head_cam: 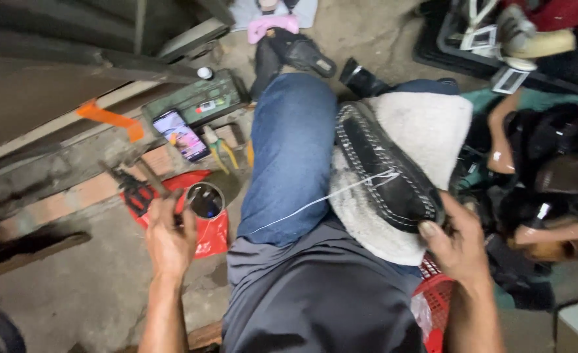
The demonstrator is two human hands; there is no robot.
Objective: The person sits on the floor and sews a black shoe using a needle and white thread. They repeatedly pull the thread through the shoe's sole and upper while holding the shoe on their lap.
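Head view: shoe on the lap, 2 hands apart.
Right hand [455,245] pinches the heel end of the black shoe [387,173], its long axis running away up-left; left hand [168,235], farther off, grips a tool handle [151,180] beside a tin can [205,199]; white thread [308,202] crosses between.

Black shoe sole [388,171] edged with white stitching, resting on off-white fleece [426,127]. Blue jeans [291,157], red plastic bag [212,229], pale thread [315,201].

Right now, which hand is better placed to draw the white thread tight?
Probably the left hand: the thread seems to run toward it from the shoe, which the right hand grips.
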